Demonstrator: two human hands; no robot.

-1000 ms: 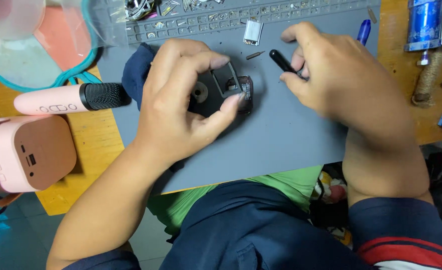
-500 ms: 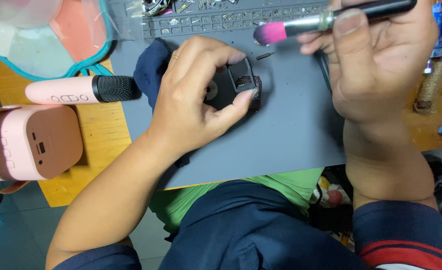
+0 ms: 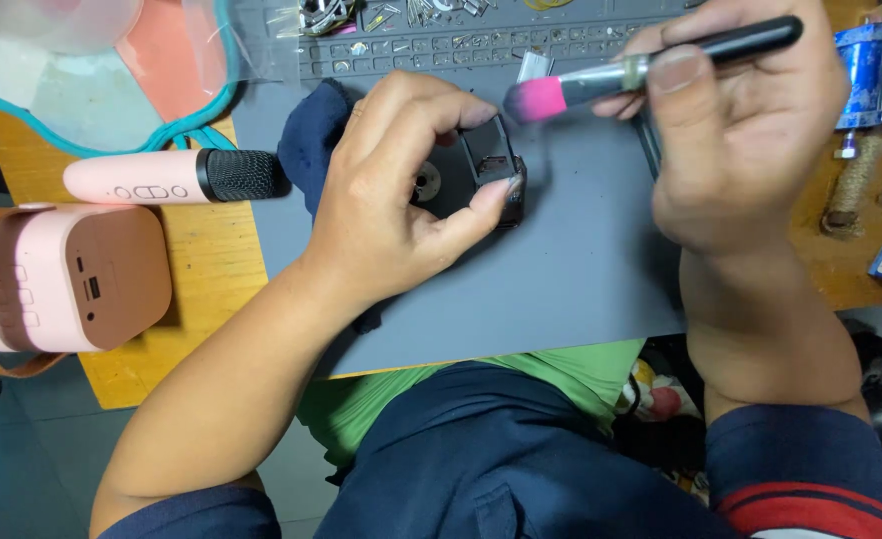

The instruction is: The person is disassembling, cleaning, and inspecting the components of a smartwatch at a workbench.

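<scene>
head view: a small black plastic device housing with a round metal hub [image 3: 458, 180] was gripped on the grey rubber work mat [image 3: 581, 279] by the left hand [image 3: 401, 215], fingers clenched around its edges. a soft pink-tipped brush with black handle [image 3: 650, 65] was pinched by the right hand [image 3: 735, 140], bristles just above the housing. the part was judged light, rigid and fairly fragile, best held by its outer rim. a pink microphone with black mesh head [image 3: 176, 176] lay nearby.
</scene>
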